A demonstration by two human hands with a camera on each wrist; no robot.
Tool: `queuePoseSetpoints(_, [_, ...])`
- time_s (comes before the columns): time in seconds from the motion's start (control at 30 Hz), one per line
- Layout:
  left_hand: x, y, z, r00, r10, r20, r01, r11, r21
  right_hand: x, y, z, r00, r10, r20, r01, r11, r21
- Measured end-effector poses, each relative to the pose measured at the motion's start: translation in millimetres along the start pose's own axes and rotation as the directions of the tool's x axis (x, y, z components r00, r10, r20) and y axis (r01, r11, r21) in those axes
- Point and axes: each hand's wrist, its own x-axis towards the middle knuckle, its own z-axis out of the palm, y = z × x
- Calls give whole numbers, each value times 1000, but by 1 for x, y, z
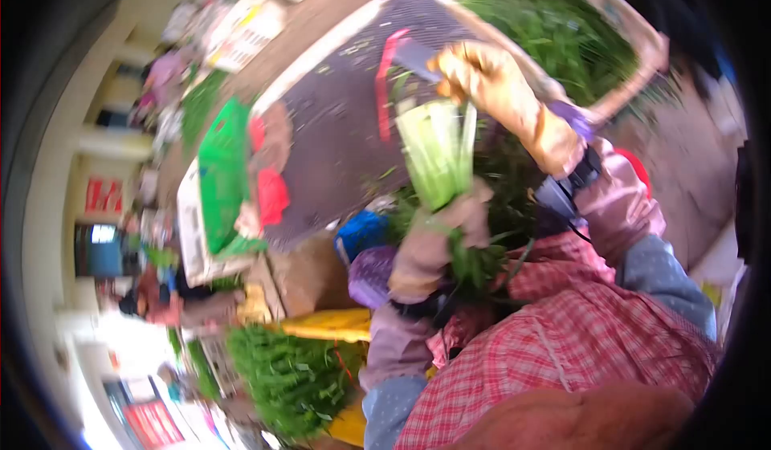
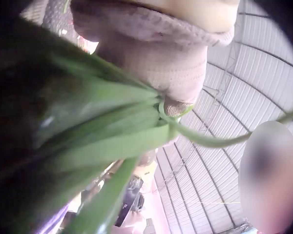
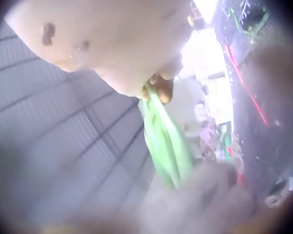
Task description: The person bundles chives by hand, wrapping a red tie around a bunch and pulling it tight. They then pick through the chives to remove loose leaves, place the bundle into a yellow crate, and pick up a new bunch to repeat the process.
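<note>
My left hand [image 1: 446, 245], in a pale mauve glove, grips a bunch of green leafy stalks [image 1: 434, 157] around its middle. The pale stalk ends point up, and dark leaves [image 2: 102, 112] hang below the glove, filling much of the left wrist view. Above the stalk ends is my right hand [image 1: 486, 81] in a stained cream glove, its fingers curled. In the right wrist view its fingertips pinch a green stalk [image 3: 158, 107] running from the bunch. A flat blue-grey piece [image 1: 414, 57] shows beside those fingers in the head view; I cannot tell if they hold it.
A dark ridged tabletop [image 1: 329, 121] with leaf scraps lies in front, with a red strip [image 1: 384, 89] on it. A pale tub [image 1: 654, 48] of greens is at the upper right. A green crate [image 1: 223, 173] stands left; more leafy greens [image 1: 289, 378] lie lower left.
</note>
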Motion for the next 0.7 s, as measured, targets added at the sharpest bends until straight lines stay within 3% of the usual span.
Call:
queuePoseSetpoints(0.03, [-5,-5,-18,999,8,31,-6,998,-56,-2,-18,-26,980,185,-75,-176,979,105])
queuePoseSetpoints(0.07, [-11,1,-18,995,82,-48,-81,996,26,-6,-16,-57,982,111,-152,-95,990,108])
queuePoseSetpoints(0.1, [-13,2,-32,993,107,-57,-109,993,-47,-11,-12,-86,975,36,-218,-14,995,101])
queuePoseSetpoints(0.13, [-15,0,-47,987,163,-15,-162,966,-203,-29,-15,-119,985,6,-172,9,996,86])
queuePoseSetpoints(0.17, [-15,11,-40,959,266,-94,-271,962,-37,-52,-18,-148,978,96,-183,-100,995,-17])
queuePoseSetpoints(0.23, [-11,12,-44,896,318,-311,-314,947,67,-102,-14,-206,954,295,-57,-300,926,-227])
queuePoseSetpoints(0.3, [-5,14,-52,902,270,-336,-259,963,80,-157,21,-245,771,629,-101,-630,731,-262])
queuePoseSetpoints(0.37, [3,17,-56,941,184,-283,-168,983,80,-209,90,-282,558,814,-160,-775,443,-450])
queuePoseSetpoints(0.43, [12,13,-51,961,111,-251,-90,991,96,-284,170,-308,721,677,-146,-411,248,-877])
queuePoseSetpoints(0.5, [20,13,-43,949,-77,-306,149,964,219,-336,269,-325,701,664,-259,-536,252,-806])
queuePoseSetpoints(0.53, [24,12,-40,937,-73,-340,167,952,255,-363,318,-333,688,654,-314,-593,258,-763])
queuePoseSetpoints(0.57, [30,10,-38,922,-66,-381,186,939,287,-371,340,-317,850,458,-260,-435,332,-837])
queuePoseSetpoints(0.6, [34,10,-39,928,-88,-362,191,947,259,-389,358,-297,951,235,-200,-277,366,-889])
queuePoseSetpoints(0.63, [36,10,-39,935,-124,-331,207,951,230,-387,335,-291,569,720,-398,-648,94,-756])
queuePoseSetpoints(0.7, [40,8,-29,952,3,-306,38,991,126,-375,346,-289,368,911,-184,-545,52,-837])
